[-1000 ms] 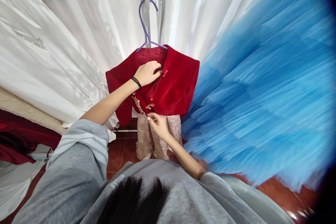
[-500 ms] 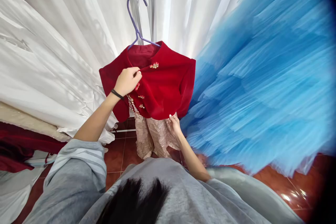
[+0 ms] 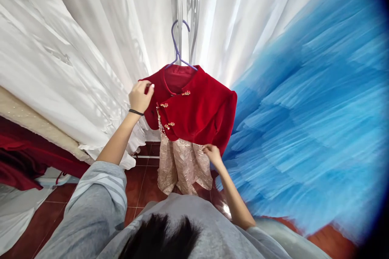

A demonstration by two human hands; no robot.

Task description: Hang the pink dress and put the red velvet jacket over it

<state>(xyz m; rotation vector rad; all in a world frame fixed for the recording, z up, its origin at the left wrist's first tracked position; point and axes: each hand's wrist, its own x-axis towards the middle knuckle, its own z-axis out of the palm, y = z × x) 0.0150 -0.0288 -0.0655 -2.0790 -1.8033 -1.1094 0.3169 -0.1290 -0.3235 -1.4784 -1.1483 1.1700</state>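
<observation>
A short red velvet jacket (image 3: 200, 109) with jewelled flower-shaped fastenings and a stand collar hangs on a purple hanger (image 3: 174, 42). Below its hem shows a shiny pale pink skirt (image 3: 182, 166). Beaded strands dangle along the jacket's slanted front edge. My left hand (image 3: 141, 96), a black band at the wrist, is in front of the jacket's left-side shoulder. Its fingers are bent, with a gap between thumb and forefinger and no cloth visible in them. My right hand (image 3: 213, 155) is by the lower hem, over the skirt's right edge, its fingers loosely apart.
Bulky blue tulle (image 3: 300, 109) fills the right side. White drapery (image 3: 100, 40) hangs at the back and left. Behind the hanger stand silver metal uprights (image 3: 180, 4). Dark red cloth (image 3: 18, 158) lies at lower left, above the red tiled floor (image 3: 138, 182).
My left hand has let go of the jacket's front edge and moved left to the shoulder. My right hand has come off the hem. The jacket hangs straighter and sits lower in view.
</observation>
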